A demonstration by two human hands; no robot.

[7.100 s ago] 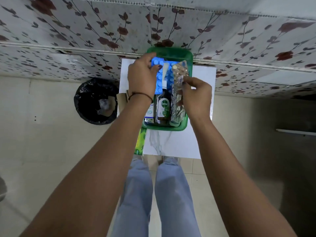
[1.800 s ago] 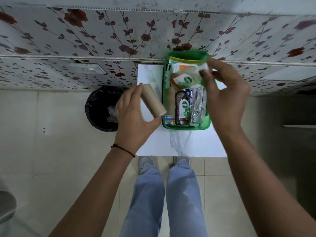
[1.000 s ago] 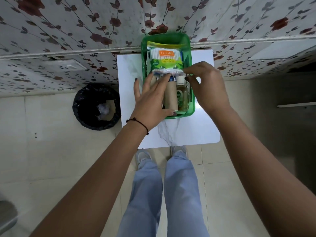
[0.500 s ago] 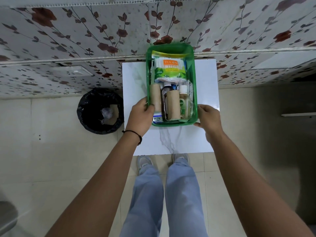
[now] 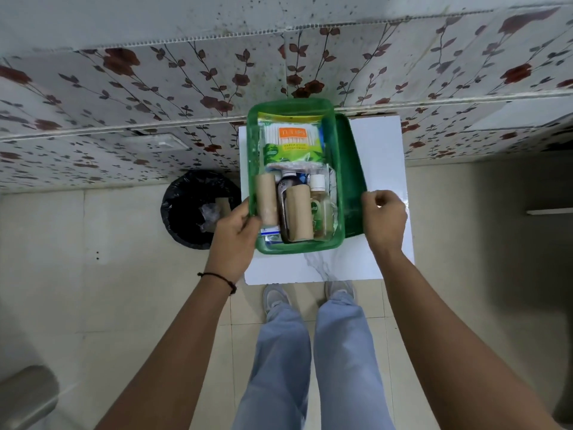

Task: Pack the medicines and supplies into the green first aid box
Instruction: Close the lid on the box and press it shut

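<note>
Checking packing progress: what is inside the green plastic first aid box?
The green first aid box holds a cotton-swab packet, two tan bandage rolls, a dark bottle and a white-capped bottle. Whatever lies beneath is covered.

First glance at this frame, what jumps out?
The green first aid box on the small white table, packed full: a cotton swab pack at the far end, two tan rolls and bottles nearer. The left hand grips its left rim; the right hand holds the green lid alongside. A black-lined bin sits left.

Floral wall (image 5: 155, 97), beige tiled floor (image 5: 93, 274)
</note>
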